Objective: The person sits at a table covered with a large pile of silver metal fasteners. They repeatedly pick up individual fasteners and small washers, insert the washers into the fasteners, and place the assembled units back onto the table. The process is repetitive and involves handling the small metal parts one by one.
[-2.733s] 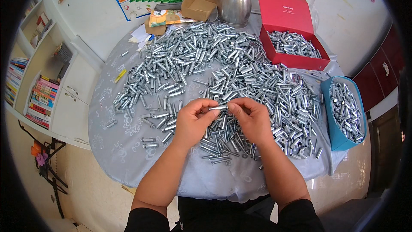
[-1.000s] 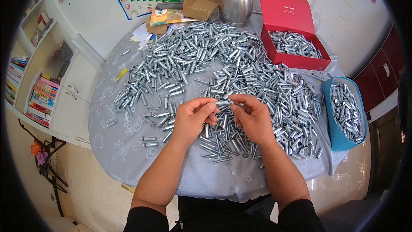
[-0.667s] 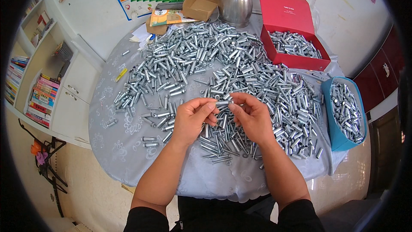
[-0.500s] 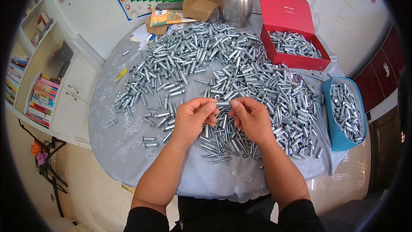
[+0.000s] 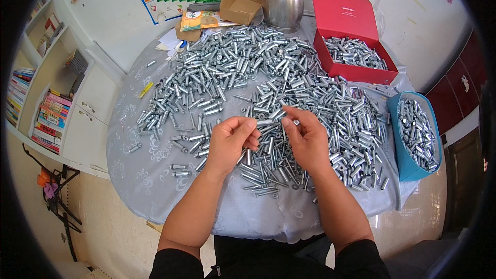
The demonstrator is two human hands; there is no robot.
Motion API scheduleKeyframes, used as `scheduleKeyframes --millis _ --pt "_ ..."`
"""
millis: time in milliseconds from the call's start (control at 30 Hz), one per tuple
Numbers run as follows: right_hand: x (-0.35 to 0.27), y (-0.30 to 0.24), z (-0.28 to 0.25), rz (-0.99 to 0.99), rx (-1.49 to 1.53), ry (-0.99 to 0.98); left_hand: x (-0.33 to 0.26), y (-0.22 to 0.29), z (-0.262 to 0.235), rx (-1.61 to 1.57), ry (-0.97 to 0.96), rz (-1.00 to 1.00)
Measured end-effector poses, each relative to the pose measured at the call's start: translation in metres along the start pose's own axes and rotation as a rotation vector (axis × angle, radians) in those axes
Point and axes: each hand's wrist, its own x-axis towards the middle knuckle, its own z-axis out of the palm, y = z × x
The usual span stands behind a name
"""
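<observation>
My left hand (image 5: 231,140) pinches a silvery expansion bolt (image 5: 266,122) between thumb and fingers, above the middle of the table. The bolt lies level and points toward my right hand (image 5: 310,142). There the thumb and forefinger are spread apart beside the bolt's right end; whether the thumb still touches it I cannot tell. Under and around both hands spreads a large heap of metal expansion bolts, sleeves and washers (image 5: 330,108). Two loose bolts (image 5: 181,173) lie left of my left forearm.
A patterned grey cloth (image 5: 139,175) covers the round table. To the right stand an open red box (image 5: 356,75) and a blue container (image 5: 405,168), both full of bolts. A lidded metal pot (image 5: 284,5), a small cardboard box (image 5: 242,8) and a yellow marker (image 5: 146,90) lie farther off.
The right thumb and forefinger have parted from their pinch at the bolt's right end. My left hand keeps its hold and has barely moved.
</observation>
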Motion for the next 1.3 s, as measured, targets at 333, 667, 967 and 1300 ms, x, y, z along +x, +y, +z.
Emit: scheduleKeyframes --millis 333,667,967,1300 --pt "-0.001 -0.013 -0.006 0.075 -0.047 -0.144 0.001 -0.003 -0.002 0.005 -0.034 -0.023" --pt "0.0 -0.019 -0.005 -0.023 -0.045 -0.103 0.001 -0.005 -0.003 0.008 -0.053 -0.001" --pt "0.002 -0.008 -0.008 0.03 -0.077 -0.068 0.004 0.0 -0.006 -0.021 0.063 0.032" --pt "0.004 -0.007 -0.005 -0.04 -0.119 0.15 -0.007 0.006 0.004 0.311 0.051 0.081"
